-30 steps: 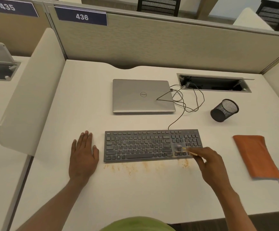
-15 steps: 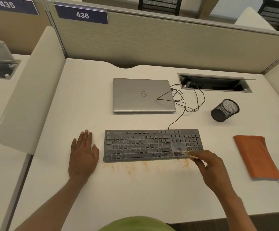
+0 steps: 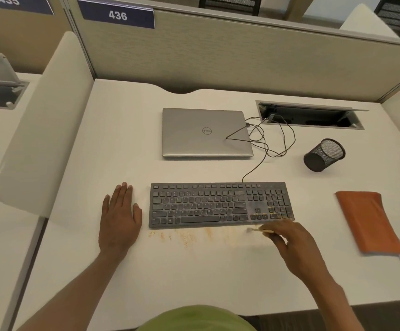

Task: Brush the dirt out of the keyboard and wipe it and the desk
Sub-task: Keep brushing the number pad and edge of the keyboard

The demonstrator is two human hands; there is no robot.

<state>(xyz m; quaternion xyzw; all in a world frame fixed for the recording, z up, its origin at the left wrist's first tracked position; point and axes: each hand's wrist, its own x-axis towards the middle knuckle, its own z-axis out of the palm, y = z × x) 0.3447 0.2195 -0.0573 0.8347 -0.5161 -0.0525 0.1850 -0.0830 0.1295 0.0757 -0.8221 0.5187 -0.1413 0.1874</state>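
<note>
Now, your desk (image 3: 218,278) fills most of the frame, pale, running from the lower edge up to the grey panel (image 3: 242,58) across the top. At upper centre a silver laptop (image 3: 206,132) lies closed. A dark cable (image 3: 277,139) loops off its right side toward a slot in the desk at upper right.

Below the laptop, at centre, sits the keyboard (image 3: 220,204), dark grey, its long side level with the frame. At the right edge, well apart from it, an orange pouch (image 3: 368,220) lies flat.

Your left hand (image 3: 120,218) rests palm down on the desk just left of the keyboard, fingers straight and together, grasping nothing and not touching the keys. Your right hand (image 3: 292,242) is just below the keyboard's lower right corner, fingers pinched on a small brush.

A black mesh cup (image 3: 323,155) lies on its side right of the laptop.

Orange-brown dirt (image 3: 184,237) streaks the desk along the keyboard's front edge, and more speckles the keys at its lower right.

The brush (image 3: 257,229) points left from your fingers, just below that front edge. It is blurred, so you cannot tell whether its tip touches the desk.
</note>
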